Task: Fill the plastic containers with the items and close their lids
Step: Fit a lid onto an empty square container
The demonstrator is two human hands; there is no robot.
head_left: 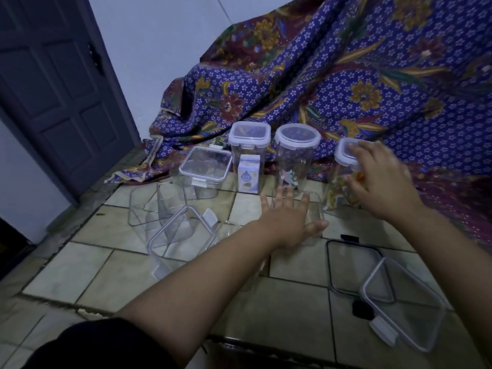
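Three tall clear containers with white-rimmed lids stand in a row on the tiled floor: a square one (pixel 249 153) holding a small white carton (pixel 249 173), a round one (pixel 295 158), and a right one (pixel 343 177) with yellowish contents. My right hand (pixel 378 177) rests over the right container's lid and side, blurred. My left hand (pixel 290 219) lies spread, fingers apart, on a low clear open container (pixel 315 209) in front of the round one. A shallow lidded box (pixel 205 166) sits at left. Open clear tubs (pixel 149 206) lie beside a loose lid (pixel 183 235).
A black-rimmed lid (pixel 354 267) and a clear lid (pixel 404 304) with white clips lie at the lower right. A purple patterned cloth (pixel 346 89) drapes behind the containers. A dark door (pixel 53 83) stands at the left. The floor is beige tile.
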